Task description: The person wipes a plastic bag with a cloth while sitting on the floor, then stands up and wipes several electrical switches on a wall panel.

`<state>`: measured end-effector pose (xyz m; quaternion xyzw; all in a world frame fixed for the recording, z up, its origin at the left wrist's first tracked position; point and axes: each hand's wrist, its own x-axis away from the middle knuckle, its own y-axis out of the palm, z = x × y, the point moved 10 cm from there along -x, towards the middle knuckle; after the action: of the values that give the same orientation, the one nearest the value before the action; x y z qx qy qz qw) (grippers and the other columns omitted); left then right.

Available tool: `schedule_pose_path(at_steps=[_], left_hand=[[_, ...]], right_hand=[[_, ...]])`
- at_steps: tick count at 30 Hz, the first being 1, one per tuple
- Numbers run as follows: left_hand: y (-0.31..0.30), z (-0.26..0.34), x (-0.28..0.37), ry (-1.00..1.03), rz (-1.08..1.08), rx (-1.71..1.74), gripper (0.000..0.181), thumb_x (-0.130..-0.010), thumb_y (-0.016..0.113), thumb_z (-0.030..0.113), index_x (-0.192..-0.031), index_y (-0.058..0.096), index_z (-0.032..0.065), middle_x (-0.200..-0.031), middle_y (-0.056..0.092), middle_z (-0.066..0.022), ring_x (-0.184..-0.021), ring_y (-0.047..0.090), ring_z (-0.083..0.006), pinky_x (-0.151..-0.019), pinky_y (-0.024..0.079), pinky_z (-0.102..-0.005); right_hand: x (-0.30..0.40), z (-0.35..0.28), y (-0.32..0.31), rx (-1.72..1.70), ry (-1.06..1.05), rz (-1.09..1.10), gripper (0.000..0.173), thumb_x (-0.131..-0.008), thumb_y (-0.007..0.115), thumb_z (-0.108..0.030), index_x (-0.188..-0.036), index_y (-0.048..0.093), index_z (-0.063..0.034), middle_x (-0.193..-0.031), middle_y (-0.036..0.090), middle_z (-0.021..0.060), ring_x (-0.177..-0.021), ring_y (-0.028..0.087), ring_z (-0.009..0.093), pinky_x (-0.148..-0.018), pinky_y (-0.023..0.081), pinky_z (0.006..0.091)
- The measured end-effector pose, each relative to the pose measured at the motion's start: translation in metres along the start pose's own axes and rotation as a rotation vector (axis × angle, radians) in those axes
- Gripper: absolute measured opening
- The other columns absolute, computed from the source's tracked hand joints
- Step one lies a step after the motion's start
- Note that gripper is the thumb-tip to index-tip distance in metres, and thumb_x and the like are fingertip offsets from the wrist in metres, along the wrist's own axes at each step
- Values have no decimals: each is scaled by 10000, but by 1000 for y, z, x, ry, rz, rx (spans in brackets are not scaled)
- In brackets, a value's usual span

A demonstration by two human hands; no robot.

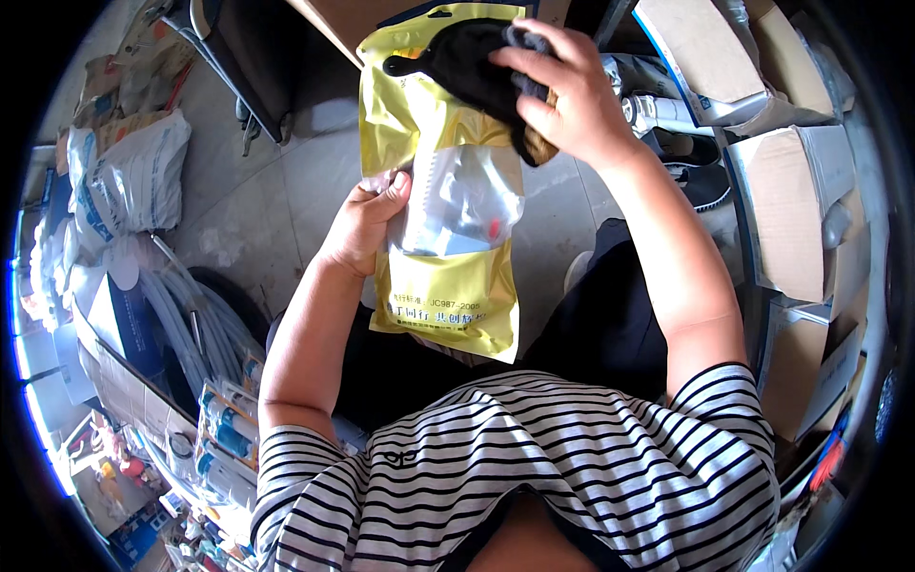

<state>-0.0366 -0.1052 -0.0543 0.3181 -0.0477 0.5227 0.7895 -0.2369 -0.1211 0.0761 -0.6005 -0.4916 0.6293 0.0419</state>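
Note:
A yellow plastic packaging bag point(450, 282) with a clear window and printed writing is held upright over my lap. My left hand point(372, 222) grips its left edge, with the thumb on the front. Through the window I see pale contents and a small red spot, but cannot tell what they are. My right hand point(575, 100) is closed on a bunched black cloth point(472, 64) with a brown patch. That cloth lies across the upper front of the bag and covers part of its print.
Open cardboard boxes point(786, 214) line the right side, with dark shoes point(693, 182) beside them. At left are a white plastic sack point(136, 171), pale coiled hoses point(193, 322) and packaged blue-and-white parts point(229, 429). A dark chair point(250, 64) stands ahead on the tiled floor point(307, 186).

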Motion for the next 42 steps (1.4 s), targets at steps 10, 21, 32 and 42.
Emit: schedule_pose_path(at_steps=[10, 21, 32, 42], left_hand=[[-21, 28, -3, 101, 182, -21, 174, -917, 546, 202, -994, 593, 52, -920, 616, -14, -833, 577, -130, -744, 474, -285], [-9, 19, -2, 117, 87, -307, 197, -890, 602, 155, -1026, 634, 17, -906, 625, 27, -794, 545, -60, -704, 453, -237], [-3, 8, 7, 63, 84, -185, 151, -836, 591, 18, -976, 631, 55, -950, 649, 7, -872, 579, -89, -765, 467, -271], [44, 32, 11, 497, -127, -628, 459, -829, 611, 22, -1262, 459, 42, -1187, 546, -39, -1079, 491, -155, -914, 414, -278]], right_hand=[[30, -142, 0, -544, -346, -401, 325, -567, 717, -101, -878, 661, -178, -1137, 545, 46, -991, 499, 261, -778, 477, 373], [-12, -80, -45, -606, -58, -128, 496, -669, 682, -75, -1142, 596, -196, -1215, 486, 118, -1106, 463, 295, -941, 415, 407], [36, -158, 19, -597, -285, -478, 574, -613, 700, -73, -1156, 568, -205, -1199, 480, 65, -999, 464, 274, -830, 455, 384], [1, -98, -11, -197, -266, -130, 388, -644, 664, -50, -1000, 652, -202, -1190, 535, 35, -1051, 487, 262, -861, 427, 394]])
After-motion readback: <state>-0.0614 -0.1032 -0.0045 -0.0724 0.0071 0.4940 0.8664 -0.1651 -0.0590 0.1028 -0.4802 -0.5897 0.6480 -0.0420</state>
